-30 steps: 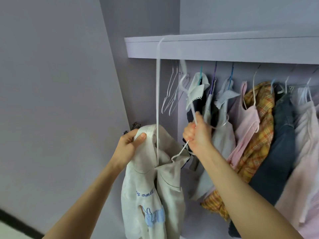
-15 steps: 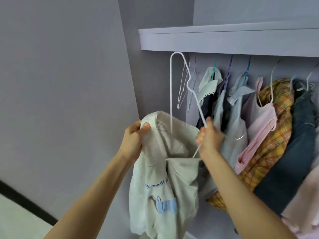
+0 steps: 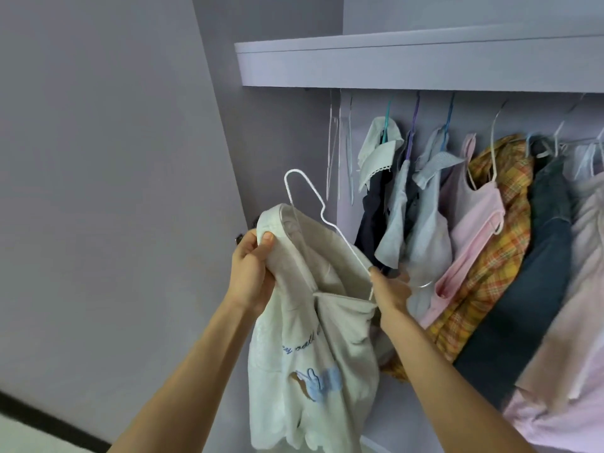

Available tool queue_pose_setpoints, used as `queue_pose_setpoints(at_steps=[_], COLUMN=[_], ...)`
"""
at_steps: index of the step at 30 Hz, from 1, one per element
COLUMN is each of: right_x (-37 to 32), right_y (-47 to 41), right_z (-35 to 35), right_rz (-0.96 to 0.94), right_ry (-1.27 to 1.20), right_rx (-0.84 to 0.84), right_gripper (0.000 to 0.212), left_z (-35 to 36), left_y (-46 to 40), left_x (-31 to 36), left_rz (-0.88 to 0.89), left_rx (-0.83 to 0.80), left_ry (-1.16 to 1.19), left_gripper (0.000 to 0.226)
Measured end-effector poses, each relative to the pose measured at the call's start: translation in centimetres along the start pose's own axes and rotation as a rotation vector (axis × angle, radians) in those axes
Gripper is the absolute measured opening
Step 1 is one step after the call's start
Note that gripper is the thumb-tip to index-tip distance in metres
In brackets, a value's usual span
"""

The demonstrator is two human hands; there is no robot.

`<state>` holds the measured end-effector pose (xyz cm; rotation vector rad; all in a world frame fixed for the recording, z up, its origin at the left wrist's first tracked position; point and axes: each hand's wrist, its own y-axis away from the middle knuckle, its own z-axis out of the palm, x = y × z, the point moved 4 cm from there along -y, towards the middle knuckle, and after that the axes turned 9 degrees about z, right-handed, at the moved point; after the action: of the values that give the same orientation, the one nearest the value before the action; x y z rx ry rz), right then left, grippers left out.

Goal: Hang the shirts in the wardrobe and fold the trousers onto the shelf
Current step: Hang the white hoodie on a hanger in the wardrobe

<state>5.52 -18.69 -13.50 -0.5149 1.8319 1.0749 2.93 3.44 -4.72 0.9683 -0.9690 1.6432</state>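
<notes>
- Cream cotton fills the near view: the shirt [image 3: 313, 338] hangs limp between both arms, blue lettering and a small blue print on its front, hem sagging low. It looks light and floppy, with no shape of its own.
- Left hand [image 3: 251, 276] is clamped on the shirt's shoulder edge, thumb over the seam and fingers curled behind. That's a sound place to hold, I'd say, since the seam is thicker and less likely to slide.
- Right hand [image 3: 390, 294] is closed round the lower end of the white wire hanger [image 3: 322, 212], one arm of it threaded inside the neckline, hook poking up and free.
- Thin wire like that probably bends easily and gives smooth fabric little grip, so the far shoulder could slip off. Take the weight at the hook's neck once both shoulders are seated.
- Further back, hung clothes crowd the wardrobe: a pink top [image 3: 470, 223], a yellow plaid shirt [image 3: 503, 204], a dark garment [image 3: 539, 256].
- Empty hangers [image 3: 340, 148] dangle at the left end under the shelf [image 3: 418, 65], the likely slot.
</notes>
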Motion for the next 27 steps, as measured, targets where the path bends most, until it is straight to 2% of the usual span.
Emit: queue_pose_setpoints(at_steps=[3, 5, 7, 10, 13, 15, 17, 19, 21, 23, 25, 27], right_x=[3.1, 3.7, 3.0, -0.1, -3.8, -6.4, -8.6, -10.3, -11.3, -11.9, -12.1, -12.0], right_y=[0.5, 0.4, -0.1, 0.1, 1.2, 2.1, 3.0, 4.0, 5.0, 5.6, 5.1, 3.9], right_z=[1.1, 1.4, 1.6, 1.5, 1.1, 0.5, 0.3, 0.7, 1.4, 1.6, 1.7, 1.3], right_rz=[0.380, 0.418, 0.329, 0.067, -0.218, -0.405, -0.557, -0.662, -0.742, -0.794, -0.748, -0.627], right_ry=[-0.035, -0.060, -0.121, -0.169, -0.195, -0.181, -0.167, -0.124, -0.110, -0.120, -0.135, -0.176], right_rx=[-0.314, -0.427, -0.350, -0.136, -0.063, 0.007, 0.049, 0.051, 0.014, -0.009, -0.014, 0.026], right_gripper=[0.054, 0.046, 0.039, 0.022, 0.029, 0.028, 0.026, 0.024, 0.020, 0.017, 0.006, 0.014], left_z=[0.7, 0.9, 0.8, -0.1, -2.1, -3.4, -4.1, -4.2, -4.0, -3.2, -3.2, -3.8], left_y=[-0.1, -0.2, -0.4, -0.7, -1.3, -1.7, -1.6, -1.3, -1.1, -1.1, -1.1, -1.3], left_x=[-0.1, 0.2, 0.7, 1.5, 1.9, 1.9, 1.2, 0.4, 0.1, 0.1, -0.2, -0.4], left_rz=[-0.001, 0.001, 0.006, 0.005, 0.003, -0.005, -0.085, -0.214, -0.308, -0.337, -0.342, -0.300], left_rx=[-0.046, -0.076, -0.102, -0.091, 0.009, 0.077, 0.094, 0.096, 0.091, 0.003, -0.039, -0.033], left_ry=[0.041, 0.056, 0.058, 0.031, -0.022, -0.170, -0.304, -0.303, -0.201, -0.137, -0.299, -0.707], left_gripper=[0.020, 0.018, 0.018, 0.017, 0.016, 0.017, 0.015, 0.022, 0.025, 0.030, 0.040, 0.034])
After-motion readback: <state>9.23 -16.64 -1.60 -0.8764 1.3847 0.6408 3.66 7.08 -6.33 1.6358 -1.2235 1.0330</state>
